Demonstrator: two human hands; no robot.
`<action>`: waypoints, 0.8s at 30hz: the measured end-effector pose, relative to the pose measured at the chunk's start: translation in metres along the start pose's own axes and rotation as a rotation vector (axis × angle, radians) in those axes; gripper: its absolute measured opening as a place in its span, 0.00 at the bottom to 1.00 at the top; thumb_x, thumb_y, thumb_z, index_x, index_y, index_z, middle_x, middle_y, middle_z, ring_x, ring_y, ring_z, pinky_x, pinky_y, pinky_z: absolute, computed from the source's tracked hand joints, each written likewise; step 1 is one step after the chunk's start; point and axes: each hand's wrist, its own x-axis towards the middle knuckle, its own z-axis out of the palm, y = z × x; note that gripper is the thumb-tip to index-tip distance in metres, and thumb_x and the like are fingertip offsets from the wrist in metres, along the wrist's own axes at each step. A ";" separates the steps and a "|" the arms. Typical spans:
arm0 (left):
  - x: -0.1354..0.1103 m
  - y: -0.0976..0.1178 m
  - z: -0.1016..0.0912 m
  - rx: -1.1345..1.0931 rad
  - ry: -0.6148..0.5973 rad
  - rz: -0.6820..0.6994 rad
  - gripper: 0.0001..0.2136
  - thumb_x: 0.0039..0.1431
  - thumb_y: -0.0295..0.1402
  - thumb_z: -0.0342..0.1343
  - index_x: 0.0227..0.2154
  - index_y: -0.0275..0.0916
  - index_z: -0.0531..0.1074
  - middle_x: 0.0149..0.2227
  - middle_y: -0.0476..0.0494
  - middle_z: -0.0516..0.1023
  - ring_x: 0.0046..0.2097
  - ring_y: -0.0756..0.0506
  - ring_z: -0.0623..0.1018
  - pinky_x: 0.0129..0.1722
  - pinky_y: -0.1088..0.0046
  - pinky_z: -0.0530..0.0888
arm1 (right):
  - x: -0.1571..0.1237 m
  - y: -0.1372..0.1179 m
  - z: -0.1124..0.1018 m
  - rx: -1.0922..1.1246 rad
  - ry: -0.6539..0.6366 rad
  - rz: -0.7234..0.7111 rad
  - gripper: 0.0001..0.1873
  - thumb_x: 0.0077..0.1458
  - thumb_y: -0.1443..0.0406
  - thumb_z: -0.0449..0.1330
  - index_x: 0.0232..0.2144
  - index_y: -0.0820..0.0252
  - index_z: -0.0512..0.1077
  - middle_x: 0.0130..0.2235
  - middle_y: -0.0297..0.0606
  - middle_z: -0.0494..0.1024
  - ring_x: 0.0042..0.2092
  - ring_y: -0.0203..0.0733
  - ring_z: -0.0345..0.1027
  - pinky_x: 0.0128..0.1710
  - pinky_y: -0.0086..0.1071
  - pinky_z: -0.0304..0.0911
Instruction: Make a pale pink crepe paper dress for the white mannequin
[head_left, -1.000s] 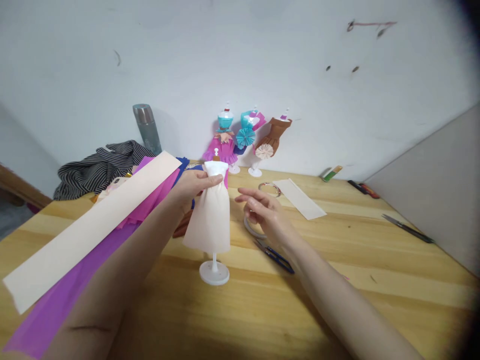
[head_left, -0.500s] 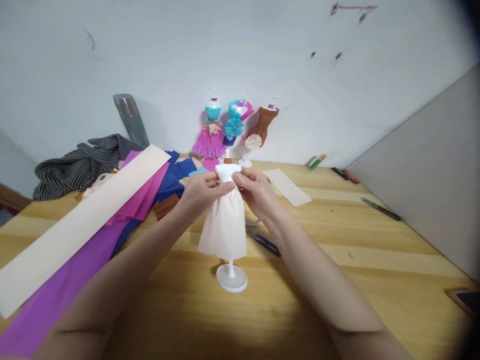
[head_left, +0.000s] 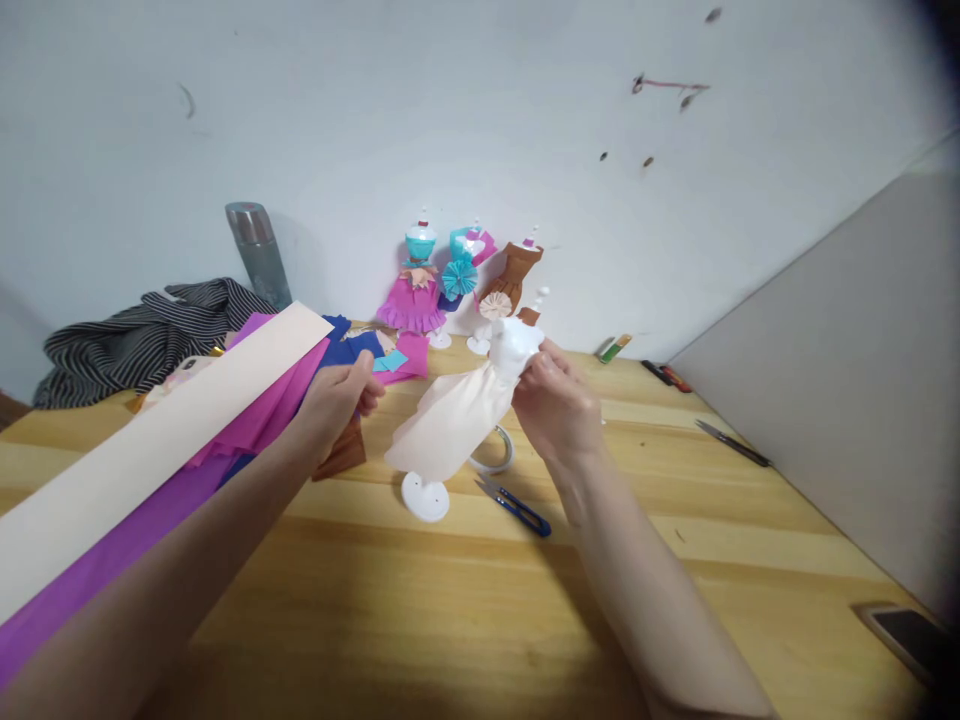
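Note:
My right hand [head_left: 559, 400] grips a small white dress-form mannequin [head_left: 517, 345] at its upper body, behind and beside the bodice. The mannequin leans, its top to the right and its round white base [head_left: 425, 497] low on the left. A cream paper skirt [head_left: 442, 425] flares from its waist. Apart from it on the left, my left hand [head_left: 346, 392] hovers near the coloured paper with loosely curled fingers, thumb away from them, and nothing visible in them. Below the mannequin lie a roll of tape [head_left: 506, 455] and blue-handled thread snips [head_left: 521, 510].
Long cream [head_left: 172, 440] and purple paper strips [head_left: 135, 560] cover the left side, near striped cloth [head_left: 150, 335] and a flask [head_left: 259, 255]. Dressed mannequins [head_left: 412, 300] stand by the wall. A glue stick [head_left: 616, 348], a knife [head_left: 731, 443] and a phone [head_left: 911, 640] lie right.
My left hand has let go of the mannequin and moved left. The mannequin, upright before, now tilts in my right hand, its top shifted right. The view has shifted slightly.

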 end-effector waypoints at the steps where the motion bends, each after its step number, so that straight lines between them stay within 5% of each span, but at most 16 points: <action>1: -0.005 -0.008 -0.001 -0.086 -0.055 -0.151 0.27 0.49 0.58 0.56 0.20 0.34 0.71 0.18 0.49 0.68 0.21 0.52 0.67 0.19 0.78 0.61 | 0.000 0.000 0.000 0.003 0.016 -0.016 0.17 0.38 0.53 0.67 0.32 0.54 0.75 0.25 0.31 0.67 0.25 0.36 0.56 0.26 0.31 0.52; 6: -0.046 -0.048 0.011 -0.423 -0.289 -0.499 0.25 0.46 0.54 0.62 0.27 0.30 0.74 0.27 0.45 0.72 0.23 0.53 0.69 0.18 0.80 0.62 | -0.002 -0.001 0.005 0.007 0.063 -0.075 0.13 0.40 0.56 0.67 0.28 0.56 0.74 0.22 0.29 0.61 0.24 0.34 0.52 0.24 0.30 0.50; 11: -0.063 -0.063 0.018 -0.593 -0.256 -0.350 0.21 0.35 0.43 0.72 0.26 0.33 0.72 0.23 0.50 0.71 0.21 0.57 0.64 0.16 0.84 0.57 | -0.008 0.001 0.012 -0.011 0.024 -0.094 0.13 0.41 0.55 0.68 0.27 0.55 0.74 0.21 0.29 0.62 0.23 0.34 0.53 0.23 0.30 0.52; 16: -0.060 -0.067 0.010 -0.583 -0.314 -0.311 0.20 0.38 0.44 0.71 0.20 0.33 0.68 0.16 0.53 0.65 0.18 0.58 0.58 0.15 0.83 0.54 | -0.014 0.004 0.012 -0.052 -0.024 -0.132 0.16 0.41 0.53 0.68 0.31 0.53 0.76 0.25 0.32 0.69 0.25 0.36 0.59 0.25 0.32 0.57; 24: -0.060 -0.077 0.002 -0.707 -0.528 -0.314 0.26 0.38 0.54 0.66 0.27 0.33 0.72 0.18 0.51 0.66 0.18 0.55 0.61 0.14 0.80 0.51 | -0.020 0.002 0.009 -0.031 -0.167 -0.187 0.18 0.42 0.53 0.65 0.35 0.55 0.77 0.30 0.38 0.72 0.28 0.40 0.63 0.22 0.32 0.55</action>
